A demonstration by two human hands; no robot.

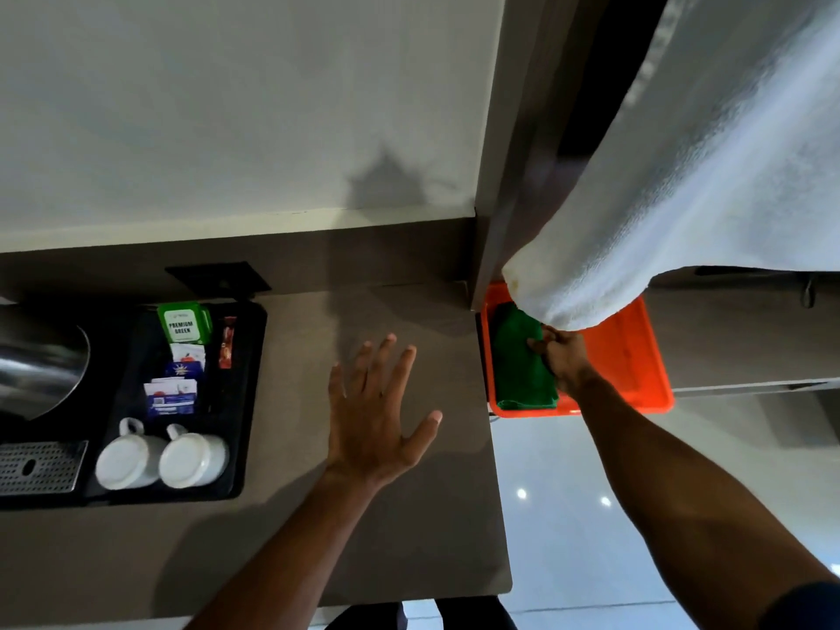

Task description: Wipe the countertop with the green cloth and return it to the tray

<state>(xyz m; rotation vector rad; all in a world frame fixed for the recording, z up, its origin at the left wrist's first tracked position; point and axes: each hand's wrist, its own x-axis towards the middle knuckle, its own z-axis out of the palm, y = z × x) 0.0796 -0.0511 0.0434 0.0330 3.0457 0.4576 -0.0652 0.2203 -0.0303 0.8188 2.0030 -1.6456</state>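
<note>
Right now your right hand is down in the orange tray, fingers curled closed onto the right edge of the green cloth. The pinch is narrow: fingertips bunched on the fabric, knuckles up. Most of the cloth lies folded flat in the left half of the tray, which sits just beyond the right end of the countertop, close beside its edge. A white towel hangs down from above and covers the tray's far rim, its lower hem just above your knuckles.

Your left hand is spread wide, all five fingers splayed, palm down over the bare brown countertop and holding nothing; you cannot tell whether the palm touches the surface. Further left, a black tray carries two upturned white cups and tea sachets.
</note>
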